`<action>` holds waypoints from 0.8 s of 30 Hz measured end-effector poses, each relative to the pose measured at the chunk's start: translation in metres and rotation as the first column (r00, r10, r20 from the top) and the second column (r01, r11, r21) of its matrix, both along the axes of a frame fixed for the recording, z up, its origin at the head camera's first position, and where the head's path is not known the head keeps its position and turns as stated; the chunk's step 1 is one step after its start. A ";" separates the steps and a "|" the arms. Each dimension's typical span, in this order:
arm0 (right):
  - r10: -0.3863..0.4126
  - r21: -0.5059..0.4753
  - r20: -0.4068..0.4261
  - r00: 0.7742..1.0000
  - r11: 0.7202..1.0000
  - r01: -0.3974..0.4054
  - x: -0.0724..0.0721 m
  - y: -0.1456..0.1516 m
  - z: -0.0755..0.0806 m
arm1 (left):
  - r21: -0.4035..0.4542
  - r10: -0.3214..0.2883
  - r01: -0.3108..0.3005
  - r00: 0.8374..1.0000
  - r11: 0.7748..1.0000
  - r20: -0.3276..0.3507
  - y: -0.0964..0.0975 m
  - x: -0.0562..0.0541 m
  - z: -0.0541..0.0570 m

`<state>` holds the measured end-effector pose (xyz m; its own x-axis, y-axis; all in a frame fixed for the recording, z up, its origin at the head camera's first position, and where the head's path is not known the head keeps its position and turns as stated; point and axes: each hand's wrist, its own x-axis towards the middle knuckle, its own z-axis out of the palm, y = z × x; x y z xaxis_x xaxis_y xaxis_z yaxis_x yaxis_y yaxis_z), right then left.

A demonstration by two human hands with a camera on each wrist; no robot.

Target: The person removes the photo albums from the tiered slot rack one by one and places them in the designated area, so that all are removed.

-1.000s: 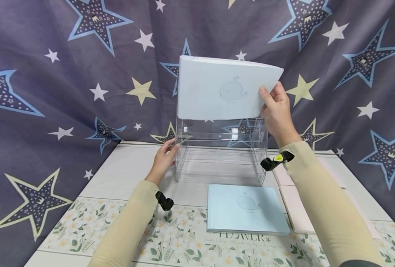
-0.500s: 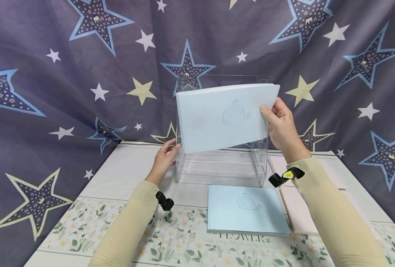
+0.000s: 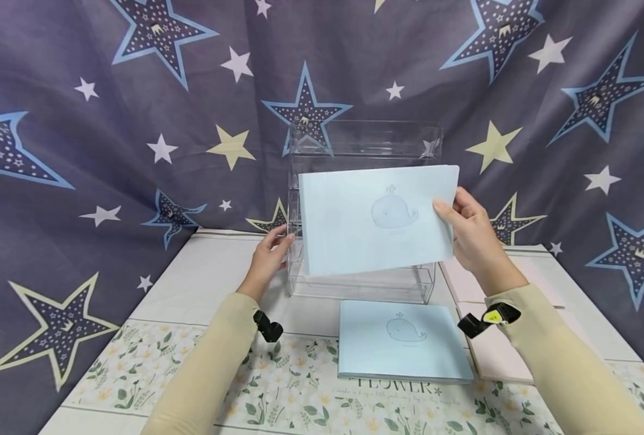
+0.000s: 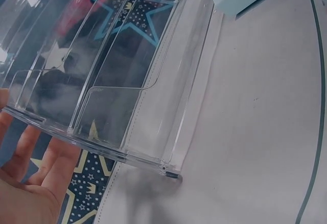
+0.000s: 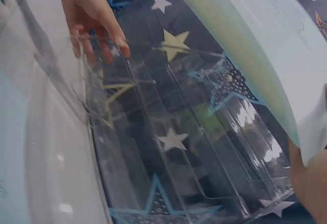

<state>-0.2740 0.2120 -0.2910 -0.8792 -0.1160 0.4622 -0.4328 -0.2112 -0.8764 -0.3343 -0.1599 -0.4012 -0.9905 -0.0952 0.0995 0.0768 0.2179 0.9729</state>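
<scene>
My right hand pinches the right edge of a pale blue notebook with a line-drawn whale on its cover. The notebook is held up, slightly tilted, in front of a clear acrylic rack with several tiers, hiding the rack's middle. At the rack's left side, my left hand grips the side panel's edge; the left wrist view shows the fingers along its outer face. On the table before the rack lies a light blue stack of notebooks with the same whale drawing.
Pale pink notebooks lie on the right side of the table, partly under my right forearm. A floral, lettered cloth covers the table's front. Behind the rack hangs a dark curtain with stars.
My right hand has brought the notebook down from above the rack and slightly right, to the front of its middle tiers. The left hand has stayed on the rack's side.
</scene>
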 end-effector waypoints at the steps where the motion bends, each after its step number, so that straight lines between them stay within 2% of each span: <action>1: 0.008 0.011 0.017 1.000 1.000 -0.008 0.003 0.001 -0.002 | 0.003 -0.001 0.001 1.000 1.000 -0.001 0.000 0.000 0.000; 8: 0.085 0.060 0.143 0.986 0.994 -0.095 0.020 0.005 -0.023 | -0.011 -0.007 0.007 1.000 1.000 0.011 -0.001 -0.002 0.001; 14: 0.160 0.041 0.289 0.944 0.983 -0.179 0.032 -0.001 -0.045 | -0.021 -0.013 0.013 1.000 1.000 0.001 -0.002 -0.001 0.003; 21: 0.063 0.161 0.449 0.891 0.975 -0.150 0.044 -0.011 -0.067 | -0.027 -0.054 0.054 0.999 0.998 0.006 -0.002 0.000 0.007; 24: 0.042 0.176 0.506 0.861 0.973 -0.151 0.047 -0.016 -0.079 | -0.027 -0.069 0.069 0.998 0.997 0.009 -0.002 0.001 0.009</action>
